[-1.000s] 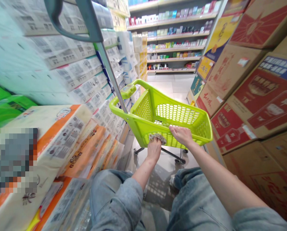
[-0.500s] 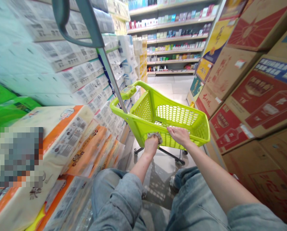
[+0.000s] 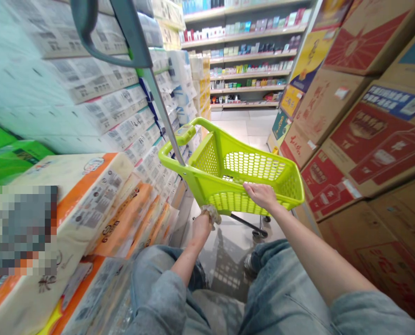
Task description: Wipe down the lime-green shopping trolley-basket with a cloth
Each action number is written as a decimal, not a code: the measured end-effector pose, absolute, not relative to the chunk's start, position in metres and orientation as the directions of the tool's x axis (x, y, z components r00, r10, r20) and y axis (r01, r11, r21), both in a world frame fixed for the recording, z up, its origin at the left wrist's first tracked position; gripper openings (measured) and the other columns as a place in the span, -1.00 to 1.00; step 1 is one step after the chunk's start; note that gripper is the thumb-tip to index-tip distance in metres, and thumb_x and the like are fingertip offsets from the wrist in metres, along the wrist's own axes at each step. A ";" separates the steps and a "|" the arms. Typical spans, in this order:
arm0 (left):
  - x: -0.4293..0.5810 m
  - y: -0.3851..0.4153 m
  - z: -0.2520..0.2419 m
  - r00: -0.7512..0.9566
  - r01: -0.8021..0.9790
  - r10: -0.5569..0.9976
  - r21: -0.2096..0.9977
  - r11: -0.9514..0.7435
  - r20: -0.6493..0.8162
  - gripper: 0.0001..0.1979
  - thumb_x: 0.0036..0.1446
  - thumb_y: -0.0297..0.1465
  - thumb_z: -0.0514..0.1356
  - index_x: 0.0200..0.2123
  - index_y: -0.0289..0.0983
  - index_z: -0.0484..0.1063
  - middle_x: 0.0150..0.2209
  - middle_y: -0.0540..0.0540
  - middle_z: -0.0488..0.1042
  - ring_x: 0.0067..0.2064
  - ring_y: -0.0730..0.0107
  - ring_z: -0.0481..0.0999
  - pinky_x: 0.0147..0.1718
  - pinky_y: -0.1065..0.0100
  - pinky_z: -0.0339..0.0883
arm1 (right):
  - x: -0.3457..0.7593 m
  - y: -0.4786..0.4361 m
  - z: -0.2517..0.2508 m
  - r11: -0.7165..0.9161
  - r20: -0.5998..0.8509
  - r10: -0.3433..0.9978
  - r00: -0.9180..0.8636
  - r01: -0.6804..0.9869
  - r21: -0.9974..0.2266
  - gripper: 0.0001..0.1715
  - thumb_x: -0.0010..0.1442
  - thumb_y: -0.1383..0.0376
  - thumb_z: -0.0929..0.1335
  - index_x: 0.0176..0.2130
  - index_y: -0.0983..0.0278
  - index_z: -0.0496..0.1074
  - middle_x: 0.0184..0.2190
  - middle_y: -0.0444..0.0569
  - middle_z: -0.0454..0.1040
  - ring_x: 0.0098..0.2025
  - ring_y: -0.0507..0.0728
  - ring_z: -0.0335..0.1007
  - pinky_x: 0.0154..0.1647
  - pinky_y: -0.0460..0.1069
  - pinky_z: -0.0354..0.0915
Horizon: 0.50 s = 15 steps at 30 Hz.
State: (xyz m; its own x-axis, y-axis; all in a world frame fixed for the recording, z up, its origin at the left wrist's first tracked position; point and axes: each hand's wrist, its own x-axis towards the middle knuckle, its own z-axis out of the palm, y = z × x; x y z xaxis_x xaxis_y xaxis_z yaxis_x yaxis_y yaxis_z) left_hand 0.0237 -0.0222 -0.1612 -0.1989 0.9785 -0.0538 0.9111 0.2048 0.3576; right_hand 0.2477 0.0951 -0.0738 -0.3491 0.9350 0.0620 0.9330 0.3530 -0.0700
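Note:
A lime-green shopping basket cart (image 3: 207, 179) with perforated plastic walls stands in front of my knees. Its grey pull handle (image 3: 137, 42) rises on a metal pole at the upper left. My right hand (image 3: 262, 194) is closed over the basket's near rim. Bunched in my left hand (image 3: 200, 225) is a crumpled, greyish-beige cleaning cloth (image 3: 212, 214). That hand is at the lower left corner of the basket's near side; whether the cloth touches the plastic I cannot tell.
Stacked tissue packs (image 3: 116, 204) crowd the left side. Cardboard cartons (image 3: 360, 135) are piled along the right. Shelves (image 3: 249, 60) of small boxed goods stand at the back, across a tiled floor (image 3: 251, 125). A black wheeled leg (image 3: 249, 224) juts out beneath the basket.
My left hand has moved down and left with the cloth, from the basket's near wall to its lower left corner. The right hand stays on the rim.

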 end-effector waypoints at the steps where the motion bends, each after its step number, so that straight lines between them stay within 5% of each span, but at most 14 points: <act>1: 0.026 -0.020 -0.157 -0.182 0.907 0.983 0.383 0.177 -0.024 -0.78 0.13 -0.51 0.03 -0.19 -0.27 0.41 -0.17 -0.21 0.50 -0.18 0.26 0.50 -0.21 0.34 0.30 | 0.249 0.096 -0.073 0.356 0.058 0.934 -0.353 0.932 -0.070 -0.26 0.32 -0.03 -0.07 -0.20 0.14 0.52 -0.21 -0.07 0.56 -0.20 0.11 0.46 -0.36 -0.07 0.12; 8: 0.041 -0.006 -0.122 -0.088 0.861 0.979 0.509 -0.019 0.184 -0.78 0.12 -0.54 0.04 -0.19 -0.25 0.39 -0.10 -0.18 0.47 -0.09 0.24 0.47 -0.10 0.33 0.30 | 0.258 0.099 -0.075 0.441 0.101 0.897 -0.431 0.889 -0.121 -0.41 0.32 0.00 -0.01 -0.06 0.11 0.43 -0.13 -0.10 0.53 -0.16 0.12 0.45 -0.30 -0.06 0.19; 12: 0.045 0.004 -0.096 -0.111 0.799 0.958 0.597 -0.072 0.265 -0.75 0.13 -0.54 0.03 -0.14 -0.26 0.37 -0.07 -0.16 0.46 -0.04 0.27 0.44 -0.02 0.35 0.27 | 0.259 0.092 -0.070 0.614 0.289 0.781 -0.554 0.767 -0.187 -0.44 0.32 0.04 0.05 0.20 0.15 0.17 0.12 -0.04 0.34 0.06 0.12 0.31 -0.01 -0.02 0.19; 15: 0.047 0.014 -0.079 -0.148 0.758 0.938 0.645 -0.096 0.315 -0.76 0.15 -0.52 0.03 -0.11 -0.30 0.35 -0.07 -0.18 0.47 -0.03 0.26 0.44 -0.01 0.35 0.27 | 0.255 0.078 -0.062 0.741 0.447 0.648 -0.617 0.646 -0.183 -0.39 0.32 0.05 0.07 0.25 0.26 0.08 0.23 0.04 0.19 0.24 0.09 0.07 0.21 -0.04 -0.01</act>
